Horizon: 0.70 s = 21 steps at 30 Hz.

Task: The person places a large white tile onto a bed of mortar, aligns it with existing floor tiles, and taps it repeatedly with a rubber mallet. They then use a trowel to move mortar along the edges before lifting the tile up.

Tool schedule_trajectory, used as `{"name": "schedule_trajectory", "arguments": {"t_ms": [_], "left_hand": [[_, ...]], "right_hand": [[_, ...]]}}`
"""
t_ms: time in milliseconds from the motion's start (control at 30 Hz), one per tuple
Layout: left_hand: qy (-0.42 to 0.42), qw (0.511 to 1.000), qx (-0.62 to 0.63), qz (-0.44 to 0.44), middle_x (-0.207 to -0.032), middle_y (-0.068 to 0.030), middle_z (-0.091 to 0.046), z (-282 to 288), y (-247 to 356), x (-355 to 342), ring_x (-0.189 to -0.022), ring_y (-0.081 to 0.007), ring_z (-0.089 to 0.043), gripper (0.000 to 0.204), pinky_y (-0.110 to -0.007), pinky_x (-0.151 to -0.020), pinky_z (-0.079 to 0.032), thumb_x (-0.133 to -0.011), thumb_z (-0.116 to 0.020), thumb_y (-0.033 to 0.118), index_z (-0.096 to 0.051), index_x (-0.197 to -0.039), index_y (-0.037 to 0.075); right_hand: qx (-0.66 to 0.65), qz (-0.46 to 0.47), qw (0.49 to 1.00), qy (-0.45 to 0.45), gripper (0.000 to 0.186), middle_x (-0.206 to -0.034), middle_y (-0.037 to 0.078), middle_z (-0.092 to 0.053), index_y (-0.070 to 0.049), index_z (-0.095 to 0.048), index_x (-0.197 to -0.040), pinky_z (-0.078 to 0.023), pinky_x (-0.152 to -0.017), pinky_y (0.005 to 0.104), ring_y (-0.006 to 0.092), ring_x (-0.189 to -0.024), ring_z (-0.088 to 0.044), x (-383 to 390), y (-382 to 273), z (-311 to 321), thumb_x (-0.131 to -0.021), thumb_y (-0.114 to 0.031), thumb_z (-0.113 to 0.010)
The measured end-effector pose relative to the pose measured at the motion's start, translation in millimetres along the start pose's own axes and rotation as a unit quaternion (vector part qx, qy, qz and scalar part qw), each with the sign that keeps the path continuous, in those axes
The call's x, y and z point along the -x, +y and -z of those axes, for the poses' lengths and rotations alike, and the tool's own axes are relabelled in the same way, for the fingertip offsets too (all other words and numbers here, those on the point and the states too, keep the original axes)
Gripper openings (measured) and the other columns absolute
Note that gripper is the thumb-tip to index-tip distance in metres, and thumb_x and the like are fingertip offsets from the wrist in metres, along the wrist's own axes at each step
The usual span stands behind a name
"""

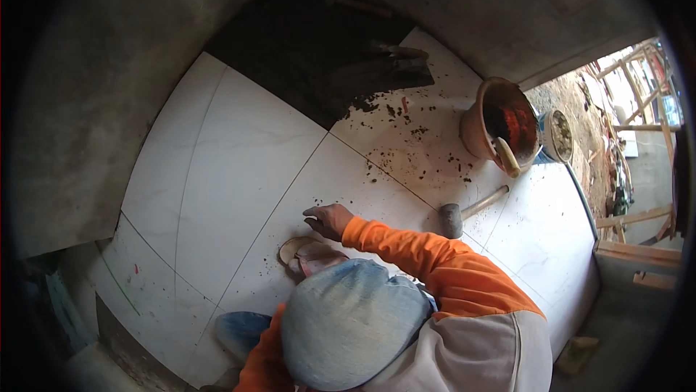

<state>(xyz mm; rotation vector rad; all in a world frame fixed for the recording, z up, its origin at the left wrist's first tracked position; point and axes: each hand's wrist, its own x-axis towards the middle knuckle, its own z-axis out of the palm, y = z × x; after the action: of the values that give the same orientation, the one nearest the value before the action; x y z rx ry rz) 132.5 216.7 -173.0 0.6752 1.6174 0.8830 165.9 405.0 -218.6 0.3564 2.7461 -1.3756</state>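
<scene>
While the person crouches, the right hand point(330, 222) hangs low over the white floor tiles point(250, 153), near a thin line where two of them meet. Its fingers look loose and a bit apart, with nothing in them; I can't tell if they touch the floor. The left hand is out of sight, so I can't tell its grip. A mallet point(452, 222) lies to the right, maybe to be easy to grab. A wooden handle point(507, 158) pokes over the rim of the brown bucket point(475, 130), perhaps to stay clean.
</scene>
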Motion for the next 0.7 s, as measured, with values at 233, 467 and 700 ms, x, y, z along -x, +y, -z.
{"name": "schedule_trajectory", "arguments": {"t_ms": [233,467,700], "left_hand": [[0.114,0.991,0.039,0.052,-0.111,-0.0201,-0.058,3,4,107,-0.097,-0.0298,-0.058,0.042,-0.037,-0.086,-0.046,-0.096,-0.039,0.025,-0.043,-0.129,-0.001],[0.217,0.972,0.077,-0.043,-0.102,-0.0186,-0.061,32,32,180,-0.086,-0.0276,-0.063,0.038,-0.036,-0.08,-0.05,-0.096,-0.037,0.019,-0.044,-0.126,-0.003],[0.504,0.856,-0.096,0.061,-0.14,-0.0201,-0.036,147,-63,39,-0.131,-0.032,-0.033,0.067,-0.036,-0.106,-0.029,-0.084,-0.061,0.033,-0.032,-0.139,0.006]], "right_hand": [[0.236,0.207,0.949,0.031,0.044,-0.143,0.017,-0.031,-0.017,-0.048,-0.126,-0.023,-0.106,0.0541,0.0361,-0.132,-0.028,-5,28,-57,-0.085,-0.032,-0.052],[0.199,-0.233,0.898,0.316,0.027,-0.069,0.009,-0.063,-0.014,-0.06,-0.107,-0.048,-0.06,0.0444,0.0344,-0.065,-0.061,156,101,111,-0.087,-0.032,-0.055],[0.545,-0.324,0.772,0.052,0.056,-0.142,0.026,-0.029,-0.015,-0.046,-0.13,-0.02,-0.108,0.0533,0.0393,-0.134,-0.023,367,230,203,-0.076,-0.015,-0.061]]}}
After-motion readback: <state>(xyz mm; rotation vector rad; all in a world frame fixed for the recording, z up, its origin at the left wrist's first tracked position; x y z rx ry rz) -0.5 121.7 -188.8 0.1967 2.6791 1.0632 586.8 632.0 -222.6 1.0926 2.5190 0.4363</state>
